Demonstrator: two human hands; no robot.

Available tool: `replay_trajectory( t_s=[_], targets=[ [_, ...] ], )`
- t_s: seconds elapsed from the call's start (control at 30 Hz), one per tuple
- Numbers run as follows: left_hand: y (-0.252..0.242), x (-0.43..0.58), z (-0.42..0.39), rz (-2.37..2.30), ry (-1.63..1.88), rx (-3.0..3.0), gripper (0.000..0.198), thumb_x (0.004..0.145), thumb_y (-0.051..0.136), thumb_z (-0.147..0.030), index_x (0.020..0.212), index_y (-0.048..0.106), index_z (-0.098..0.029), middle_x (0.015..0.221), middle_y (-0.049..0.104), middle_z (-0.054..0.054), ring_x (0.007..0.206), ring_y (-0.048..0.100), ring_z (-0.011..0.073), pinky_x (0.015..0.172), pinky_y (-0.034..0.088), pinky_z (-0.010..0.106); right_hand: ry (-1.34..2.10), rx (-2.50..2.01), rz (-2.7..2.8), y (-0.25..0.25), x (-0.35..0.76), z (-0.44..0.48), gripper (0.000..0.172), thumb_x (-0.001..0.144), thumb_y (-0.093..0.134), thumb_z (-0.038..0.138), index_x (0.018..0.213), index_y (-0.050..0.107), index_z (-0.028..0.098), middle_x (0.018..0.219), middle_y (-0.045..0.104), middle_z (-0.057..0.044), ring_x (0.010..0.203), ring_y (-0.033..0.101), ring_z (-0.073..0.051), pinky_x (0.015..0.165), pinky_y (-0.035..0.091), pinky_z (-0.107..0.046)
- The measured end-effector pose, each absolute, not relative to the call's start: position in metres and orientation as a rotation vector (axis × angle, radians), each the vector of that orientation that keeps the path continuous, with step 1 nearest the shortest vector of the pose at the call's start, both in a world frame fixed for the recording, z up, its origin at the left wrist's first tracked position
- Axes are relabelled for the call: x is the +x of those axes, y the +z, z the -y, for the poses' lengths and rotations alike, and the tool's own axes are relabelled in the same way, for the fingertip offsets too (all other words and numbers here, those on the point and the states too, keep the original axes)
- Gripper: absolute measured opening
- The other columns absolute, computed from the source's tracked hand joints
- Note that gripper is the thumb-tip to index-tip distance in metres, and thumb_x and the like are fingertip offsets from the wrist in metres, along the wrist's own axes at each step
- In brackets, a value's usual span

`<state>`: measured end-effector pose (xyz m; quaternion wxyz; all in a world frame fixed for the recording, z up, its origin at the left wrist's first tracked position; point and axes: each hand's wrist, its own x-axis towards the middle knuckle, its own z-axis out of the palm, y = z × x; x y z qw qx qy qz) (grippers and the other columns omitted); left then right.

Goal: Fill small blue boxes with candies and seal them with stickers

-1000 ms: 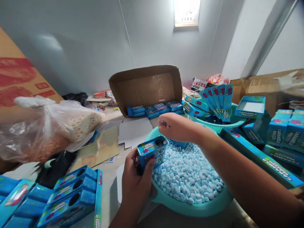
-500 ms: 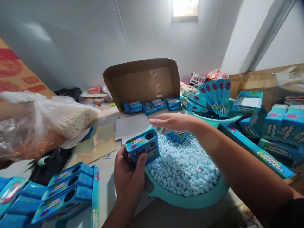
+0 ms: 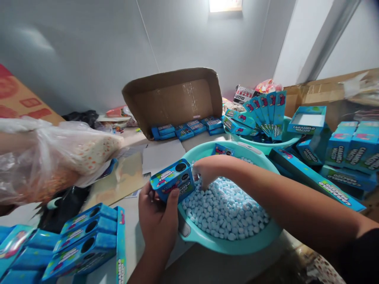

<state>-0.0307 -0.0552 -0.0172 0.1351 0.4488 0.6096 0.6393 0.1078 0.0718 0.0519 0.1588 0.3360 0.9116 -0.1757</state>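
Teal basins [image 3: 231, 247], two; left hand [image 3: 160, 217]: one box [image 3: 171, 177]; right hand [image 3: 209, 169] perhaps touching tablets [image 3: 229, 215].

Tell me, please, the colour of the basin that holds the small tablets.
The basin is turquoise; it shows best in the head view.

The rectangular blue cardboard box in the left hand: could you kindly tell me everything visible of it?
The rectangular blue box looks like printed cardboard, with white CARAMELO lettering, green and pink artwork, and a round dark opening at one end of its upper face. It is slightly tilted, its right end at the left rim of the turquoise plastic basin. The left hand grips its lower left part; its contents are hidden.
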Motion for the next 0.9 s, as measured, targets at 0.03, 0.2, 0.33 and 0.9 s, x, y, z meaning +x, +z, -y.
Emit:
replay_trajectory(
  t_s=[0.03,0.2,0.33,0.9],
  targets=[
    [-0.017,-0.031,0.055,-1.768,1.83,1.308,0.042,0.074,0.075,-0.041,0.104,0.058,-0.018,0.088,0.066,0.002,0.079,0.065,0.0164,0.073,0.053,0.027,-0.515,0.983,-2.607,0.052,0.108,-0.073,0.045,0.064,0.085,0.026,0.108,0.076,0.018,0.093,0.074,-0.005,0.073,0.064,-0.018,0.056,0.04,-0.025],
    [-0.02,-0.032,0.055,-1.729,1.808,1.29,0.051,0.073,0.076,-0.041,0.115,0.057,-0.021,0.092,0.068,0.001,0.08,0.066,0.0147,0.074,0.053,0.025,-0.654,1.12,-2.708,0.059,0.112,-0.076,0.013,0.073,0.075,0.017,0.086,0.078,0.014,0.068,0.07,-0.001,0.057,0.057,-0.012,0.052,0.037,-0.023],
    [-0.023,-0.03,0.055,-1.684,1.8,1.273,0.055,0.075,0.076,-0.042,0.121,0.055,-0.023,0.098,0.07,0.001,0.087,0.068,0.0162,0.08,0.054,0.027,-0.608,1.178,-3.038,0.072,0.12,-0.08,0.009,0.077,0.071,0.014,0.083,0.078,0.014,0.066,0.068,0.0,0.06,0.056,-0.011,0.055,0.037,-0.024],
    [-0.032,-0.03,0.053,-1.523,1.777,1.276,0.052,0.081,0.071,-0.041,0.125,0.051,-0.024,0.117,0.066,0.007,0.105,0.066,0.0214,0.09,0.054,0.038,-1.958,1.138,-3.111,0.083,0.113,-0.051,0.017,0.077,0.075,0.03,0.089,0.075,0.018,0.082,0.075,-0.003,0.078,0.071,-0.016,0.073,0.059,-0.028]
  ],
)
